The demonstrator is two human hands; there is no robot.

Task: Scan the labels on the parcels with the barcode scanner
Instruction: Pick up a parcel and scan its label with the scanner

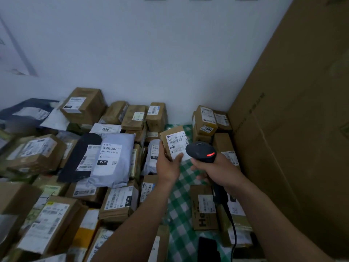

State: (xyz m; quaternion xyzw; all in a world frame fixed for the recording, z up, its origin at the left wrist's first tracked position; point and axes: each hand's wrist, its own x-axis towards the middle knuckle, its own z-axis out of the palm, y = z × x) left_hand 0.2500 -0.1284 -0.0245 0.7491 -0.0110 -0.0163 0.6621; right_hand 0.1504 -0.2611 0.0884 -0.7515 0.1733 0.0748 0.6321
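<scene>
At the bottom of the frame two bare forearms are seen above a green-and-white checked cloth (181, 210). On it, at lower right, one brown box (204, 208) is laid, printed with large black letters "He", and one black cable (233, 229) is seen trailing down. At centre right one black barcode scanner (202, 151), a red light lit on its head, is gripped by the handle in the right hand (217, 169), fingers curled round it. Just left of it one small brown parcel (174, 141) is held up in the left hand (168, 167), the thumb laid on its white label (177, 142), where "505 101 16 6A" is read above a barcode. Across the left half, parcels are piled too thickly to be counted. "010" is read in two black blocks, one on a flat brown parcel (119, 203) and one on a grey mailer (113, 159). "5604" is read on a yellow sticker (207, 128) further back. One very large cardboard box (292, 129) is stood at the right, and a white wall (151, 53) is seen behind
</scene>
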